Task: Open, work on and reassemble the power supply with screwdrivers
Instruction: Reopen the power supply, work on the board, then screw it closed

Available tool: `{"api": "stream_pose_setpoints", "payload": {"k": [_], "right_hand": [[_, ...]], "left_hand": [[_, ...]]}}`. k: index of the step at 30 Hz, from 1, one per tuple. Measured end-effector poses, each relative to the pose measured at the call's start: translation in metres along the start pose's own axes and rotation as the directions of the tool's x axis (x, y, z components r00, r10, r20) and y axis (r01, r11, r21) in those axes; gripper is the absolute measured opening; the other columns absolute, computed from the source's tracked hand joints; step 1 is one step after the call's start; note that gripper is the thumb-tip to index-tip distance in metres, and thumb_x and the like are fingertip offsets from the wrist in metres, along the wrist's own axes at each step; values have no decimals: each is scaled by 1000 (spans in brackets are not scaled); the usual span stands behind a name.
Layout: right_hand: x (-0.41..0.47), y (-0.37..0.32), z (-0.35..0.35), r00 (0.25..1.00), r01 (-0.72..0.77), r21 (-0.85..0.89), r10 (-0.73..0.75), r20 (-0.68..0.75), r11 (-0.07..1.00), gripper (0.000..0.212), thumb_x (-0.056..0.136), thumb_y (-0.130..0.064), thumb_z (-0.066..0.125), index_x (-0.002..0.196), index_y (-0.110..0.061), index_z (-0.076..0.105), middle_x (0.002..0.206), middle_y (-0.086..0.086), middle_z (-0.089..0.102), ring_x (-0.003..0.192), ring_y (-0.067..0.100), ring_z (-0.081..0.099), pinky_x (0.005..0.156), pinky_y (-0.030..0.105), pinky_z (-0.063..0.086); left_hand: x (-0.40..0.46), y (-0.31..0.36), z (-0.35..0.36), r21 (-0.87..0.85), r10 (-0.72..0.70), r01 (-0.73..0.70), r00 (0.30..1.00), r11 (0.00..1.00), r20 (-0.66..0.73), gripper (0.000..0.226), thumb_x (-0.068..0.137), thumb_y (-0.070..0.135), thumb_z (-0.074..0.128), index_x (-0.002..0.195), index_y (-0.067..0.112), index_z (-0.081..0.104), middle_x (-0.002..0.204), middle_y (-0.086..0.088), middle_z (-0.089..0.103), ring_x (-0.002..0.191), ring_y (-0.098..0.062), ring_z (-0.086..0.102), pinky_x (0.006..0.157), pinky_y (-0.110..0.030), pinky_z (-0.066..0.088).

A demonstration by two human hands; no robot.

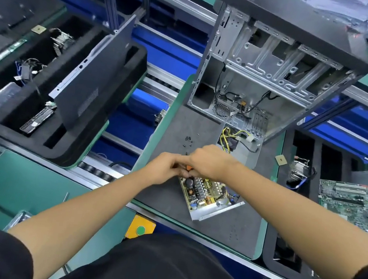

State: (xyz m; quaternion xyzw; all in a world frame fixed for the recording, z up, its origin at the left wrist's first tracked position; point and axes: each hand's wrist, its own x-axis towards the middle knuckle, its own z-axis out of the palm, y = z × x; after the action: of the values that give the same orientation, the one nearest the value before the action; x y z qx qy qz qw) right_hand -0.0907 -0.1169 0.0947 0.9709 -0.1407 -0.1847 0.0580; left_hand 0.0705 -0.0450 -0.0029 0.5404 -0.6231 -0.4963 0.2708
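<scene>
The opened power supply [209,196] lies on the dark mat, its circuit board with coils and capacitors exposed inside a silver metal tray. Its removed cover [245,156] lies behind it with yellow and black cables [231,134] on top. Both hands meet over the far left corner of the board. My right hand [208,160] grips a screwdriver with an orange handle [189,168], mostly hidden in the fist. My left hand [166,168] pinches near the tool's tip with curled fingers. Several small black screws [187,140] lie loose on the mat just beyond the hands.
An empty grey computer case [271,68] stands open at the back of the mat. A green motherboard [353,205] and a heatsink fan [299,172] rest in a foam tray at right. A black foam tray [64,146] with parts and a side panel sits left. A green button [140,230] is at the bench edge.
</scene>
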Motion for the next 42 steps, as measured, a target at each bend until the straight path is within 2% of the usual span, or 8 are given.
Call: {"api": "stream_pose_setpoints", "payload": {"k": [6,14,21,25,33,36,39,42], "right_hand": [[1,-17,5,983,-169,-53,172,66,984,41,101,-52,39,116,-21,61,56,-1,31,44,18,26,44,29,19],[-10,-1,-14,990,98,98,-107,89,990,23,101,-32,51,123,-28,48,103,0,64,76,30,63,57,35,40],[-4,-20,1,978,-195,89,187,94,977,25,101,-38,44,118,-21,51,88,9,68,67,30,58,52,33,30],[-2,-31,1,909,-400,122,375,182,909,33,99,-40,44,115,-15,57,80,6,63,64,28,53,47,31,24],[-8,-15,1,1000,3,197,0,-12,980,27,105,-37,40,130,-29,43,111,2,66,79,31,65,65,40,51],[-14,-12,6,984,-83,323,129,-123,943,31,92,-31,54,112,-39,32,85,3,68,62,31,54,61,34,41],[-25,2,6,893,-308,456,419,-163,835,24,78,-29,49,89,-35,28,52,-3,47,49,25,39,48,27,18],[-38,19,9,778,-456,623,624,-68,636,15,77,-32,44,86,-35,33,57,-1,53,56,22,50,49,32,36]], "left_hand": [[1,4,6,79,10,-2,995,997,-99,42,75,17,89,78,52,65,76,28,71,74,10,64,67,-11,45],[-1,4,-1,150,41,-41,999,988,-1,23,88,-7,67,83,15,74,89,2,76,89,-14,71,89,-36,55],[-1,13,1,105,13,-10,1000,994,-26,33,73,21,90,78,46,70,81,12,75,79,-7,68,74,-27,52],[0,8,5,174,37,-28,998,984,-48,10,87,11,77,93,15,70,86,0,73,82,-20,67,77,-34,51],[2,3,-13,30,-10,6,992,1000,126,34,88,-3,74,120,9,67,109,-8,74,101,-19,69,91,-35,56],[15,-1,-27,-138,-119,125,992,983,49,42,87,-13,69,123,8,63,97,-11,67,84,-14,66,81,-25,54],[38,-10,-32,123,-107,136,971,983,-215,19,92,-5,68,107,8,67,100,-12,68,88,-17,62,83,-24,45],[63,-14,-32,253,-97,151,972,956,-215,16,91,-3,69,105,6,69,104,-12,66,97,-22,62,88,-27,48]]}}
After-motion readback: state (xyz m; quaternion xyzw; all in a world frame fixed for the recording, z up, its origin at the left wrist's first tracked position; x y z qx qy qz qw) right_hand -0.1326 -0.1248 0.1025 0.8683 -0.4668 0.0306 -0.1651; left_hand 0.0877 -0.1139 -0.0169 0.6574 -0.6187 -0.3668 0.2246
